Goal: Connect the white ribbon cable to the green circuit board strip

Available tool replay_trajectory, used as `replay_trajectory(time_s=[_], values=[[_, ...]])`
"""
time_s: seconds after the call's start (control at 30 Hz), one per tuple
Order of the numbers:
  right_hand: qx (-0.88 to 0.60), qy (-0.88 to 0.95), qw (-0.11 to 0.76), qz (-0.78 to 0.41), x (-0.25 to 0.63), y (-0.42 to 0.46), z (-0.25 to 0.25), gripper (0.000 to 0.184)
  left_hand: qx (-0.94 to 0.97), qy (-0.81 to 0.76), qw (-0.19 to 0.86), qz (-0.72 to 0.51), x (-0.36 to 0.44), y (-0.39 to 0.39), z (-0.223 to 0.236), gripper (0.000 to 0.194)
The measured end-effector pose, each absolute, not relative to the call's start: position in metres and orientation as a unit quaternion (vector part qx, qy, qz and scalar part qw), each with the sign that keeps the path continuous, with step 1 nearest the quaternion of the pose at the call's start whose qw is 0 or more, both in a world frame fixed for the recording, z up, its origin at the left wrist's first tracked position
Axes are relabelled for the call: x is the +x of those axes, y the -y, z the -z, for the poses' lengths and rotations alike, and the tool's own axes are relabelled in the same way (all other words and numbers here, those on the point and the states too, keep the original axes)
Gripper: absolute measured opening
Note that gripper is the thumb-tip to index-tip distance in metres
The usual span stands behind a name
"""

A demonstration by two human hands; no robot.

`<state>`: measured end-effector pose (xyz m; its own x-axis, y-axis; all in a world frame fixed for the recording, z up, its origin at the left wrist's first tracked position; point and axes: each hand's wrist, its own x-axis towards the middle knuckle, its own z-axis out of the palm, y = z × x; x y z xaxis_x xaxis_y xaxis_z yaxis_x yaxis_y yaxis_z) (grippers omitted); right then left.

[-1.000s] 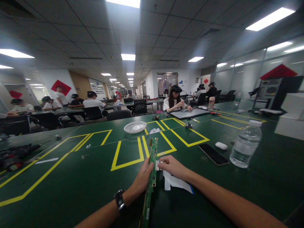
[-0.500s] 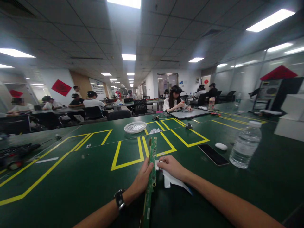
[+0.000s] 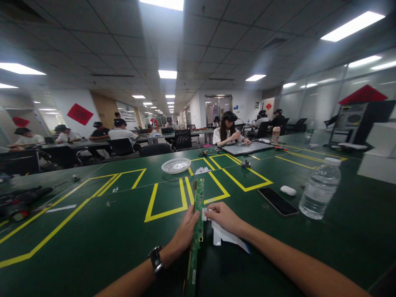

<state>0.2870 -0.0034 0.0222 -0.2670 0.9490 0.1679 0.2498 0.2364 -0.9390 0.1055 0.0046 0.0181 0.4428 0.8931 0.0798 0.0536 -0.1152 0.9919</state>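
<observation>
A long, narrow green circuit board (image 3: 198, 237) stands on edge in front of me, running from the lower frame edge toward the middle of the table. My left hand (image 3: 185, 231) grips it from the left side, thumb pressed on its face. On the board's right side, my right hand (image 3: 223, 217) pinches the end of a white flat ribbon cable (image 3: 230, 237) close to the board's edge. The cable hangs below the right hand and ends in a blue tip. Fingers hide where the cable end meets the board, so I cannot tell whether it is seated there.
A white round basket (image 3: 176, 166) lies beyond the hands. To the right are a black phone (image 3: 277, 201), a white earbud case (image 3: 288, 190) and a water bottle (image 3: 320, 189). Yellow tape marks the green table (image 3: 102, 243). A person (image 3: 228, 132) sits across, at a flat grey panel (image 3: 247, 147).
My two hands, the board and the cable stay almost where they were. Across the table, the person's raised hand has shifted slightly.
</observation>
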Motion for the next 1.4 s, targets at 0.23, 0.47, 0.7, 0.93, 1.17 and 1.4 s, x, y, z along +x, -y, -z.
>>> replay_trajectory(time_s=[0.23,0.47,0.7,0.93,1.17,1.4], values=[[-0.451,0.67,0.399,-0.434,0.289,0.003,-0.023,0.025,0.66,-0.379,0.539,-0.361,0.104,-0.006,-0.012,0.052],[-0.439,0.682,0.389,-0.438,0.289,0.002,-0.023,0.023,0.704,-0.327,0.528,-0.346,0.104,-0.004,-0.013,0.055],[-0.426,0.691,0.391,-0.434,0.288,0.006,-0.025,0.025,0.697,-0.304,0.549,-0.347,0.102,-0.004,-0.014,0.051],[-0.483,0.725,0.36,-0.334,0.297,0.003,-0.034,0.03,0.654,-0.334,0.593,-0.329,0.108,-0.007,-0.017,0.054],[-0.692,0.65,0.303,-0.082,0.36,-0.021,-0.032,0.042,0.626,-0.425,0.451,-0.474,0.091,-0.047,-0.002,0.043],[-0.793,0.594,0.124,0.062,0.402,-0.027,-0.033,0.046,0.613,-0.472,0.367,-0.517,0.071,-0.079,0.0,0.035]])
